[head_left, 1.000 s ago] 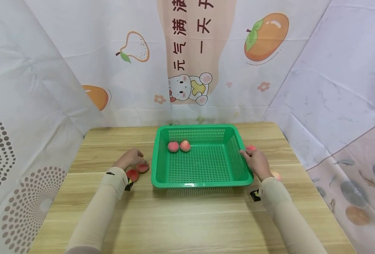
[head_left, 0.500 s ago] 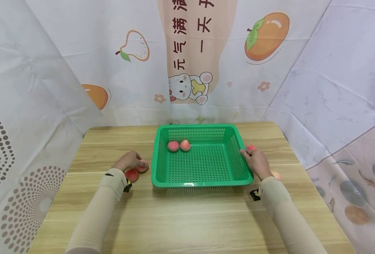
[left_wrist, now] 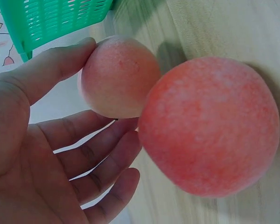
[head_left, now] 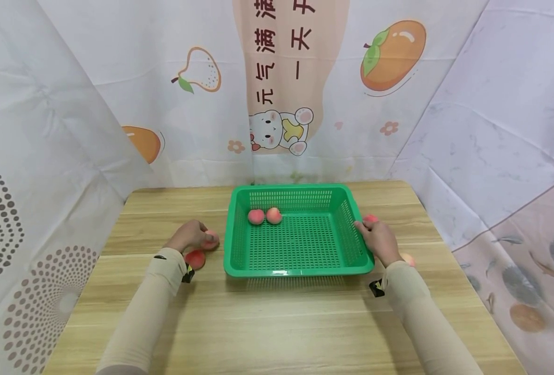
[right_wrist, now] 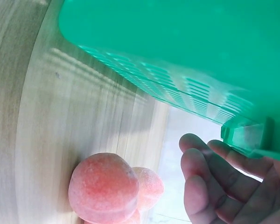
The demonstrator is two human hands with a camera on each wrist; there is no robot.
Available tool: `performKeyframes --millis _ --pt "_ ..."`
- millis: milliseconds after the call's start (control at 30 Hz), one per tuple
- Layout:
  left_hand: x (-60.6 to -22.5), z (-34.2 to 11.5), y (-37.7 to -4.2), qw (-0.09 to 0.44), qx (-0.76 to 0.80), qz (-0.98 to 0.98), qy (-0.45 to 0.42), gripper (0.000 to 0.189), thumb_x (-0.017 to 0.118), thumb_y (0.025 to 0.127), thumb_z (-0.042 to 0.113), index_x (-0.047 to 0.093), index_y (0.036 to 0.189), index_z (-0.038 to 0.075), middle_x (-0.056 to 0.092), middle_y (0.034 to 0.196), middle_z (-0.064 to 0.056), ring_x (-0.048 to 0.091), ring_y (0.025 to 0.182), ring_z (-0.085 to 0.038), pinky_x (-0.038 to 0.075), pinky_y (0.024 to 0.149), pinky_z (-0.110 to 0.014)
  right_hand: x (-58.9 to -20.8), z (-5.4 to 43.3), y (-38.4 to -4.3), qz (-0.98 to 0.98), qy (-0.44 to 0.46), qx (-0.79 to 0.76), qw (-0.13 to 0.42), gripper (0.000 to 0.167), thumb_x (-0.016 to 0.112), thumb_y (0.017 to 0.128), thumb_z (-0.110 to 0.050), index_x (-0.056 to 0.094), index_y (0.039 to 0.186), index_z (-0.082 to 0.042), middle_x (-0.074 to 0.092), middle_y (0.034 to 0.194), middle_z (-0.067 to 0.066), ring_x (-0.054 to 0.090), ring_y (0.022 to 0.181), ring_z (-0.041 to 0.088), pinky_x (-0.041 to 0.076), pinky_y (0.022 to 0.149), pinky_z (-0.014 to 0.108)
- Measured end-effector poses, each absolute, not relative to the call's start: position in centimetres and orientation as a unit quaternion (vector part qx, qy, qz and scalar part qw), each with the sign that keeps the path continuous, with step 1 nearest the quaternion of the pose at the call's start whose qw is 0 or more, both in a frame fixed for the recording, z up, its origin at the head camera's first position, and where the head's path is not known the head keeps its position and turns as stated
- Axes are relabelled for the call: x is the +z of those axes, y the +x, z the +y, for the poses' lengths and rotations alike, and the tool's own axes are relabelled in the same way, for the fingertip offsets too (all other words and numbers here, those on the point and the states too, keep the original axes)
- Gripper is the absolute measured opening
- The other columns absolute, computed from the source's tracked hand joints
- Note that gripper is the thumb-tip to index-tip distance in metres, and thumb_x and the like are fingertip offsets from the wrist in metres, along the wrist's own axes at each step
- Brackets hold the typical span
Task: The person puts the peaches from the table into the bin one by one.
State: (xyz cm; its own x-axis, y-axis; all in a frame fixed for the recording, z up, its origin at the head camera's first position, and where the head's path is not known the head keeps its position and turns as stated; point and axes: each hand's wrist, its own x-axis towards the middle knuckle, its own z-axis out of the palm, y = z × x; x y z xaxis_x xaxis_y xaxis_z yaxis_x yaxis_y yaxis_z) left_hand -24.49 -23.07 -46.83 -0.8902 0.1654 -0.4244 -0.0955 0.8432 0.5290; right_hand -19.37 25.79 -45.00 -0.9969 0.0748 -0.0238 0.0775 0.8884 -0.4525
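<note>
Left hand (head_left: 189, 236) has gripped one peach (left_wrist: 120, 77) beside another peach (left_wrist: 211, 128) and basket (head_left: 323, 271).

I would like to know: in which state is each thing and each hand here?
Green basket: upright, gripped at its rim.
Basket peaches: resting inside, side by side.
Left hand: pinching the paler peach.
Paler peach: held; whether lifted, unclear.
Redder peach: unheld, on the table.
Right-side peaches: unheld, on the table.
Right hand: gripping the basket rim.

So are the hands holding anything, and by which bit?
The left hand pinches a peach by its sides, between thumb and fingers. The right hand holds the basket by its right rim.
</note>
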Motion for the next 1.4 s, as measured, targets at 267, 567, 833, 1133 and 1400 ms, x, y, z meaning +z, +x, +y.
performKeyframes --millis 267,567,833,1133,1400 --pt "-46.0 -23.3 -25.2 0.202 0.291 0.935 0.014 0.049 0.064 0.092 0.029 0.059 0.124 -0.008 0.059 0.128 -0.026 0.054 0.119 -0.042 0.045 0.099 -0.052 -45.0 25.8 -19.4 0.971 0.045 -0.235 0.008 0.048 0.048 0.103 -0.035 0.059 0.128 0.005 0.065 0.114 0.031 0.062 0.082 0.033 0.049 0.082 0.055" --pt "-45.0 -23.6 -26.0 0.132 0.277 0.951 0.035 0.045 0.063 0.091 0.026 0.061 0.121 -0.008 0.065 0.116 -0.025 0.060 0.108 -0.038 0.048 0.092 -0.048 -45.0 25.7 -19.2 0.971 0.045 -0.236 0.004 0.048 0.048 0.103 -0.034 0.059 0.128 0.005 0.063 0.118 0.031 0.064 0.095 0.042 0.049 0.085 0.056" --pt "-43.5 -23.2 -26.8 0.089 0.280 0.955 0.037 0.047 0.061 0.094 0.030 0.059 0.126 -0.005 0.063 0.120 -0.024 0.059 0.109 -0.037 0.048 0.092 -0.049 -44.7 25.6 -19.1 0.970 0.042 -0.239 0.011 0.049 0.047 0.103 -0.033 0.056 0.130 0.007 0.059 0.124 0.031 0.063 0.103 0.047 0.049 0.089 0.057" --pt "-41.9 -21.7 -28.2 0.071 0.297 0.951 0.051 0.047 0.060 0.095 0.033 0.059 0.127 -0.002 0.063 0.122 -0.022 0.059 0.108 -0.035 0.048 0.092 -0.047 -44.7 25.7 -19.2 0.969 0.043 -0.244 0.006 0.049 0.048 0.103 -0.033 0.057 0.130 0.007 0.060 0.122 0.032 0.064 0.099 0.046 0.049 0.086 0.056" --pt "-40.6 -20.0 -28.6 0.064 0.312 0.946 0.051 0.049 0.061 0.095 0.034 0.059 0.128 -0.002 0.063 0.122 -0.021 0.058 0.108 -0.034 0.048 0.093 -0.047 -44.9 25.6 -19.2 0.969 0.046 -0.241 0.011 0.051 0.047 0.103 -0.036 0.056 0.131 0.005 0.059 0.126 0.031 0.062 0.104 0.047 0.048 0.089 0.057"
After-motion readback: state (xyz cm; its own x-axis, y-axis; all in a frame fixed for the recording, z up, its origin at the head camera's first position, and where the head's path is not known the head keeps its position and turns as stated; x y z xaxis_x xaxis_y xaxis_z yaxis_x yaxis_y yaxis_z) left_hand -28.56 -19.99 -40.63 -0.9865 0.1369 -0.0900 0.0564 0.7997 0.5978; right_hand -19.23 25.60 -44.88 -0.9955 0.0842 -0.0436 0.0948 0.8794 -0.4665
